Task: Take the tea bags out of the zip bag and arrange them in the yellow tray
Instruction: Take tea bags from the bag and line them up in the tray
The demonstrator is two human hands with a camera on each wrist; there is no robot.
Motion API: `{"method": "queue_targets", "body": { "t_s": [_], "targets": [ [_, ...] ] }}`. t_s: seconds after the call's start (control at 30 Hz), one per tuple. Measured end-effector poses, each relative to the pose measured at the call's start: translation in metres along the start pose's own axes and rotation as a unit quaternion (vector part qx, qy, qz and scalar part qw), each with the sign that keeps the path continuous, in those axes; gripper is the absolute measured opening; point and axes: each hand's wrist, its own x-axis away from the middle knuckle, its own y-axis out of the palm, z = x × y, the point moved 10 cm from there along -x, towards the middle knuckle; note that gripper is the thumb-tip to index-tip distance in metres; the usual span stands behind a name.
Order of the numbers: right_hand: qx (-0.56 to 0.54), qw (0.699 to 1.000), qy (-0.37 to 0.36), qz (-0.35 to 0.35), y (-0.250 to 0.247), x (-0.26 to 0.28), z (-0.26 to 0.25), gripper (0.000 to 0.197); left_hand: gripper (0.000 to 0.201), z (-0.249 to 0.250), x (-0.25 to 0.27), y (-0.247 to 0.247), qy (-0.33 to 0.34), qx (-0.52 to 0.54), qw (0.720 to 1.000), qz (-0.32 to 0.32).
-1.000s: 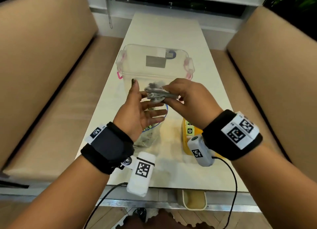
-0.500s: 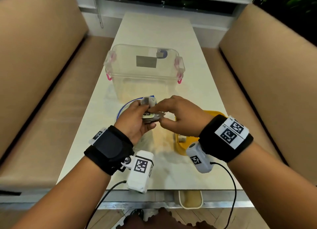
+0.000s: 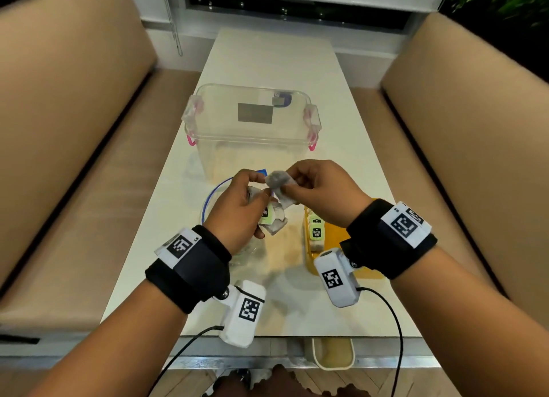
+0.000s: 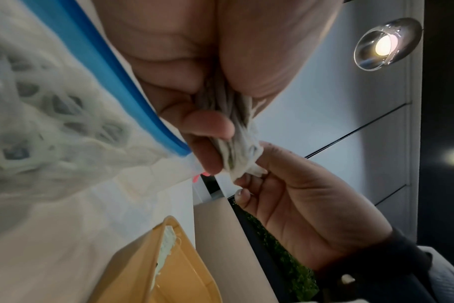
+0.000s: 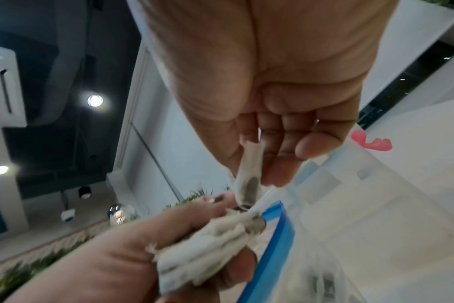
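My left hand point(image 3: 258, 201) grips a bundle of several white tea bags point(image 3: 271, 219) just above the mouth of the clear zip bag point(image 3: 211, 199), whose blue zip strip point(image 4: 111, 78) runs beside the fingers. My right hand point(image 3: 292, 185) pinches a single tea bag point(image 3: 278, 179) between thumb and fingers, close above the bundle point(image 5: 208, 250); the same single tea bag point(image 5: 249, 174) hangs below the thumb in the right wrist view. The yellow tray point(image 3: 309, 258) lies under my right wrist and holds tea bags with green tags point(image 3: 316, 231). More tea bags show blurred inside the zip bag point(image 4: 39, 123).
A clear plastic box point(image 3: 252, 120) with pink latches stands on the white table point(image 3: 276, 63) just beyond my hands. Tan bench seats point(image 3: 74, 173) run along both sides. A small cream bin point(image 3: 334, 355) hangs below the table's near edge.
Both hands have come down from in front of the clear box to over the zip bag. The right hand now holds one tea bag apart from the bundle in the left hand.
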Motion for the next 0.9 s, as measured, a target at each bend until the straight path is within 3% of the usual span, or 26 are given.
{"method": "queue_targets", "body": {
  "t_s": [0.2, 0.33, 0.43, 0.57, 0.7, 0.83, 0.9],
  "targets": [
    [-0.053, 0.994, 0.021, 0.091, -0.019, -0.001, 0.008, 0.013, 0.007, 0.010, 0.000, -0.005, 0.047, -0.061, 0.997, 0.015],
    [-0.050, 0.995, -0.009, 0.081, -0.006, 0.004, -0.008, 0.015, 0.016, 0.010, -0.003, 0.001, 0.048, -0.050, 0.998, 0.012],
    [-0.032, 0.996, -0.034, 0.078, -0.002, 0.007, -0.014, 0.004, 0.020, 0.012, -0.003, -0.001, 0.050, -0.031, 0.998, 0.025],
    [0.013, 0.997, -0.062, 0.038, 0.002, 0.010, -0.017, 0.006, 0.016, 0.011, -0.004, -0.002, 0.062, -0.027, 0.998, 0.012],
    [-0.045, 0.995, -0.040, 0.079, -0.020, 0.008, -0.012, 0.008, 0.020, 0.008, -0.003, 0.001, 0.063, -0.028, 0.997, -0.017],
    [-0.036, 0.999, -0.032, -0.007, -0.013, 0.003, -0.016, 0.010, 0.017, 0.007, -0.001, 0.011, 0.070, -0.033, 0.995, -0.056],
    [-0.040, 0.999, -0.034, -0.004, -0.016, 0.001, -0.015, 0.007, 0.015, 0.007, 0.000, 0.014, 0.064, -0.023, 0.996, -0.061]
  ]
}}
